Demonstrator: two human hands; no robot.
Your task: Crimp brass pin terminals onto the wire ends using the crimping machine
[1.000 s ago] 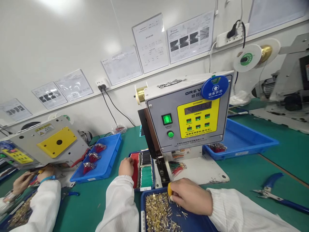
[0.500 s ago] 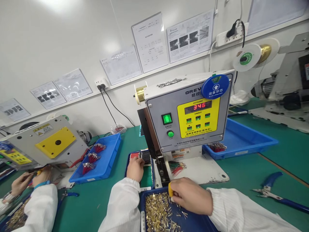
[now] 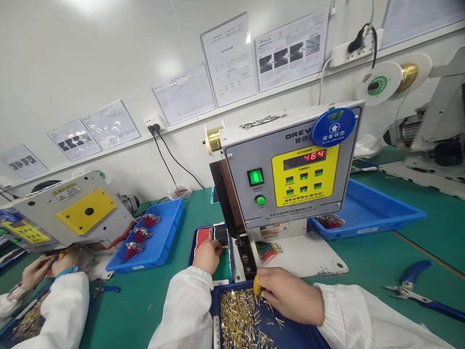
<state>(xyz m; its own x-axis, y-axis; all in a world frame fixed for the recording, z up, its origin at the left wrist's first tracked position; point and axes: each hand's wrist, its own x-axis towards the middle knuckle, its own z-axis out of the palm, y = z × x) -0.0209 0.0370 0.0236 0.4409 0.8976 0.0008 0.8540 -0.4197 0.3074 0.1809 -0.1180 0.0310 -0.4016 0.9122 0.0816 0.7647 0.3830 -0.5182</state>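
My left hand (image 3: 208, 257) rests over a small blue tray (image 3: 190, 257) holding bundles of red wires (image 3: 202, 236), black wires (image 3: 220, 235) and green wires (image 3: 222, 266). Its fingers are curled down at the red and black bundles, and whatever they pinch is hidden. Over the near blue tray (image 3: 290, 337) of loose gold-coloured metal pins (image 3: 240, 320) is my right hand (image 3: 290, 295), closed, with a yellow finger cover (image 3: 257, 285) at its tip. What it grips, if anything, I cannot make out. Just beyond stands the crimping machine (image 3: 254, 203), its red digits lit.
Several red, green and black leads (image 3: 269, 251) lie on the machine's base. Blue-handled pliers (image 3: 407, 288) lie at right, before a blue bin (image 3: 378, 208). At left, a co-worker's hands (image 3: 54, 266) are at another machine (image 3: 72, 208), beside a blue bin (image 3: 160, 242) with red bundles.
The machine's red digits read differently. My left hand has shifted slightly over the wires, its fingers still curled. My right hand keeps its place over the pins; the view has moved a little.
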